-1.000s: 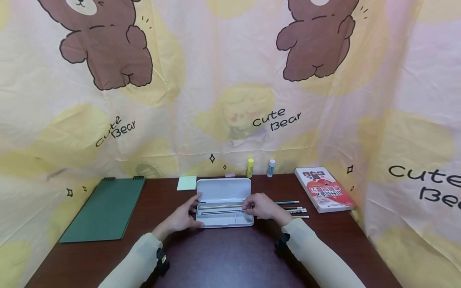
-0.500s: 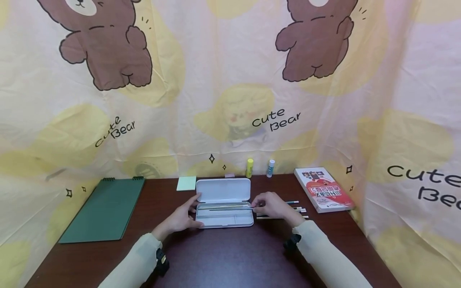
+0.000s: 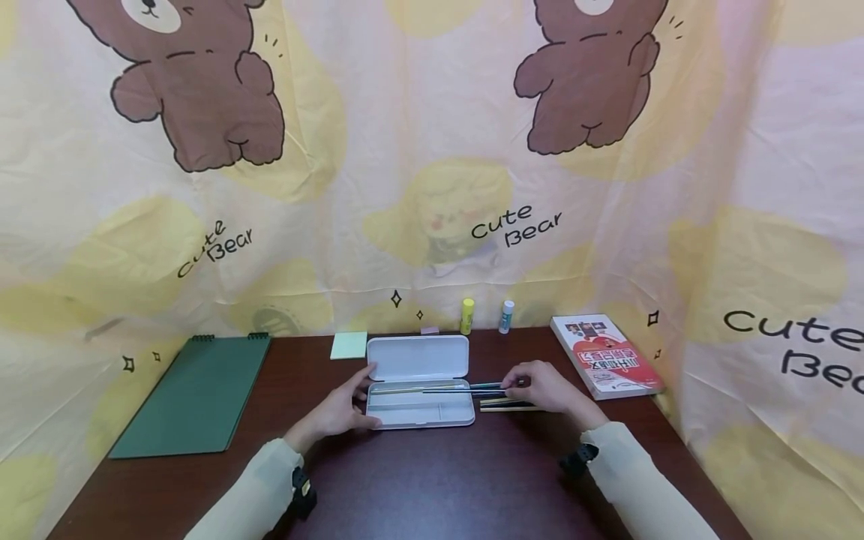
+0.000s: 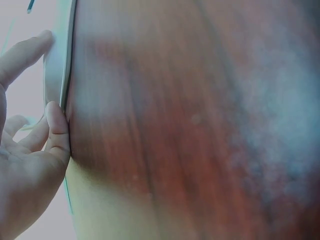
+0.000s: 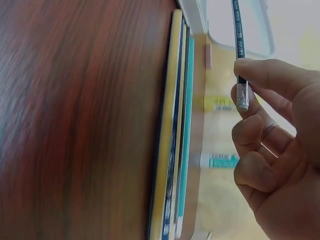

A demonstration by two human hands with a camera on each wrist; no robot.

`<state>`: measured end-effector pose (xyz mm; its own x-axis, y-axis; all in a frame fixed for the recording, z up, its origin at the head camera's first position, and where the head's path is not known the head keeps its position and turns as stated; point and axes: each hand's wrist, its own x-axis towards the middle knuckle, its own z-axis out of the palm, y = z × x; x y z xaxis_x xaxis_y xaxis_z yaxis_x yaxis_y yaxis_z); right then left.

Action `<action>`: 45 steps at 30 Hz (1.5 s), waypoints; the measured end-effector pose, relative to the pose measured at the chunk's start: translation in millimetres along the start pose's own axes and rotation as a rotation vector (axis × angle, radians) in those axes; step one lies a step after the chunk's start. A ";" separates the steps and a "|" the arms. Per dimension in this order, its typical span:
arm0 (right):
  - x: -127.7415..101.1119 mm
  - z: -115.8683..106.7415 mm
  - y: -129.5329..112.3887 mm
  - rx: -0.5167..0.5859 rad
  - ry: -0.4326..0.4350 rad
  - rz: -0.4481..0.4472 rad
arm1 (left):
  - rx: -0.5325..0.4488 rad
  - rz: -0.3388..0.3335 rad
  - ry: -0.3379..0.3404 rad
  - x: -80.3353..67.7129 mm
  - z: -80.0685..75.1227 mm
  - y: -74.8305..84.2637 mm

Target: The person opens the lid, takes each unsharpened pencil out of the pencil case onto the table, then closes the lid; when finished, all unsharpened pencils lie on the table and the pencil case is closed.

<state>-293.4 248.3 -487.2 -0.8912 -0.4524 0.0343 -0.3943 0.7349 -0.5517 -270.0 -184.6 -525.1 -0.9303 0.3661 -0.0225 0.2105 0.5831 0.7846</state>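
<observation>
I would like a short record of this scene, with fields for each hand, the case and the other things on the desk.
left hand: open, fingers touch the left end of the case
right hand: pinches a dark pencil by its eraser end
case: white, lid open
pencils: lie side by side right of the case
also on desk: green notebook, book, sticky notes
</observation>
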 end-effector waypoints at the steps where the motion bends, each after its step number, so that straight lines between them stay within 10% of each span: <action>1: -2.5 -1.6 3.3 -0.004 0.003 -0.001 | 0.001 -0.001 0.001 -0.1 0.1 -0.2; 45: -60.3 -24.8 73.9 0.013 0.007 0.196 | 0.002 0.007 0.000 -0.2 -0.9 -1.6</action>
<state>-274.3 342.4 -509.4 -0.9523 -0.2973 -0.0690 -0.2099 0.8020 -0.5592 -270.4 -186.2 -525.8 -0.9289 0.3699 -0.0169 0.2177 0.5824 0.7832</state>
